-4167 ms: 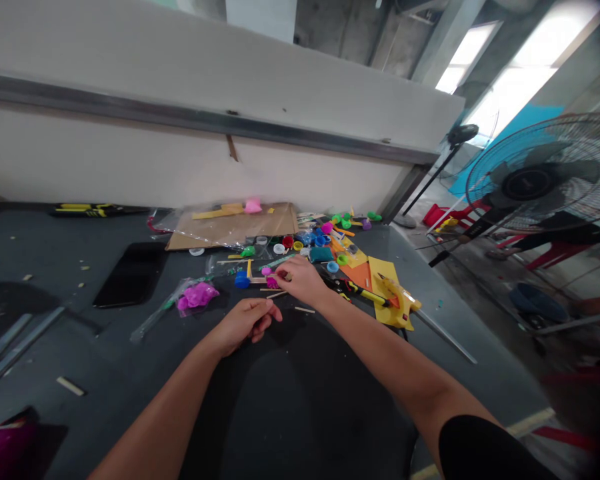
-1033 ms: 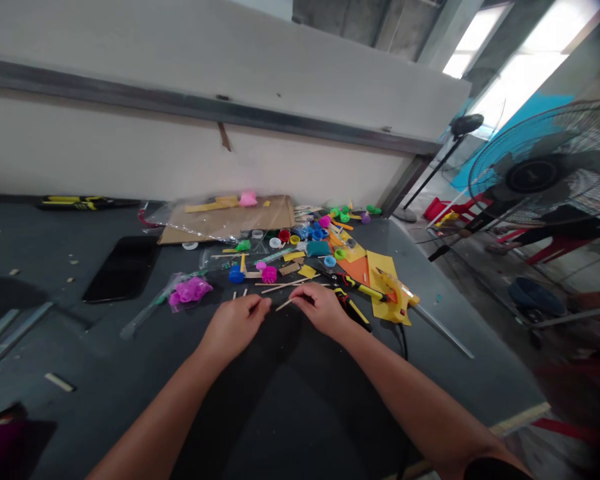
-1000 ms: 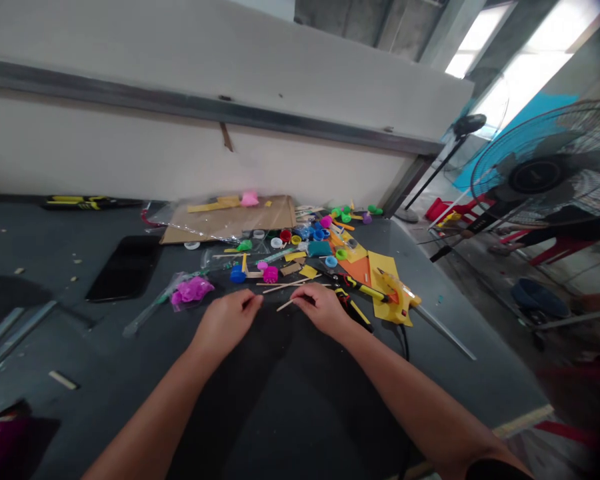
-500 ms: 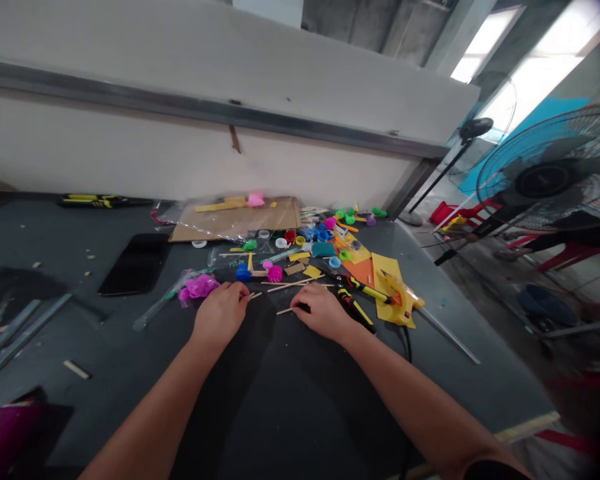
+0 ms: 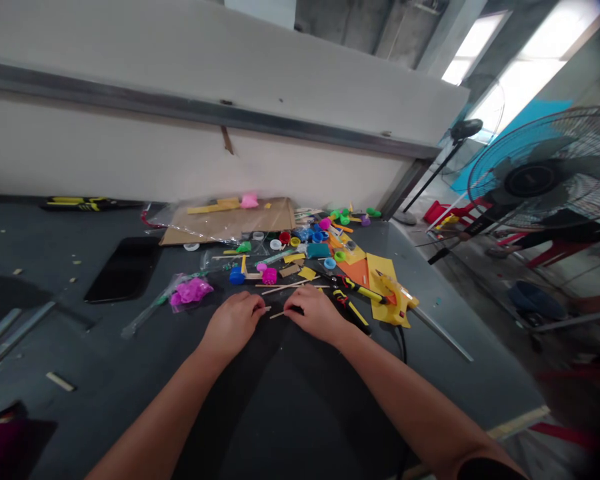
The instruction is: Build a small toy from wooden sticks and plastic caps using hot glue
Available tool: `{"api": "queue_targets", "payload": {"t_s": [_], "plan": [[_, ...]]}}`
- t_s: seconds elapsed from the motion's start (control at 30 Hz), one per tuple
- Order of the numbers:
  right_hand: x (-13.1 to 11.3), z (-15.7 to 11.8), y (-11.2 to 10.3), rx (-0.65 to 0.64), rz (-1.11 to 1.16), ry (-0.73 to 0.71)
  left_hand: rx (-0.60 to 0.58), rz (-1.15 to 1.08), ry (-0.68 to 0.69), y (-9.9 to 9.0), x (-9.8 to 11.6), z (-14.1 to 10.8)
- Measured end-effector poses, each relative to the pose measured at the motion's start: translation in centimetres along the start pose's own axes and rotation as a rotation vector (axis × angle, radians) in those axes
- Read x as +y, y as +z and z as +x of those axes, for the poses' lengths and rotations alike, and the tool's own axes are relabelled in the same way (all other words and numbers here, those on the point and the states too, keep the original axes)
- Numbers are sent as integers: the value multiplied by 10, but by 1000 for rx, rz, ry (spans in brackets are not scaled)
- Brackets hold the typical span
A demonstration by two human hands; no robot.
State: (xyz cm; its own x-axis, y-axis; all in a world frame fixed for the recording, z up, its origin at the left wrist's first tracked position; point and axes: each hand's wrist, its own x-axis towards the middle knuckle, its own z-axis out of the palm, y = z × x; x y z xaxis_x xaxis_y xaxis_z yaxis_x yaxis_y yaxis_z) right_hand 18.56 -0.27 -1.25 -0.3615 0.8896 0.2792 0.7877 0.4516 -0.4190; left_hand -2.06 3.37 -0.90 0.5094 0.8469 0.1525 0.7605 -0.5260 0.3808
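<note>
My left hand [image 5: 233, 323] pinches a short pale wooden stick [image 5: 267, 309], most of it hidden by the fingers. Facing it, my right hand [image 5: 317, 313] grips a thin wooden stick [image 5: 277, 315] whose end points left. The two stick ends are close together, low over the dark table. Just beyond my hands lie longer wooden sticks [image 5: 285, 287]. Behind my left hand sits a small piece made of sticks with a blue cap [image 5: 237, 275] and a magenta cap [image 5: 269, 276]. Purple clay [image 5: 191, 291] in clear plastic is left of my left hand.
Pliers [image 5: 353, 310] and a yellow glue gun [image 5: 395, 297] with a cord lie right of my right hand. A black phone [image 5: 123, 269] rests at left. Colourful caps and a cardboard sheet [image 5: 215, 229] are at the back. A fan [image 5: 530, 180] stands beyond the right edge.
My left hand has moved right and slightly down, bringing its stick close to the one in my right hand. The camera view has shifted a little.
</note>
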Motion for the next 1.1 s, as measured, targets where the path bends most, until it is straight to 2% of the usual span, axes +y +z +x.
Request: {"api": "queue_targets", "payload": {"t_s": [0.17,0.27,0.37,0.53,0.7,0.9,1.1], "plan": [[1,1,4,-4,-19,-15,-65,-15,68,-1,1,-2],[-1,2,6,2,-11,-14,-44,61,93,-1,3,-2],[-4,3,6,5,46,-1,-54,70,47,0,8,-2],[-9,4,2,38,176,74,-169,-161,-158,-6,18,0],[-13,4,-1,73,237,139,-254,-419,-254,-5,19,0],[-18,4,-2,104,346,240,-243,-736,-364,1,17,2],[-15,6,6,76,725,416,-245,-943,-434,-3,23,4]]}}
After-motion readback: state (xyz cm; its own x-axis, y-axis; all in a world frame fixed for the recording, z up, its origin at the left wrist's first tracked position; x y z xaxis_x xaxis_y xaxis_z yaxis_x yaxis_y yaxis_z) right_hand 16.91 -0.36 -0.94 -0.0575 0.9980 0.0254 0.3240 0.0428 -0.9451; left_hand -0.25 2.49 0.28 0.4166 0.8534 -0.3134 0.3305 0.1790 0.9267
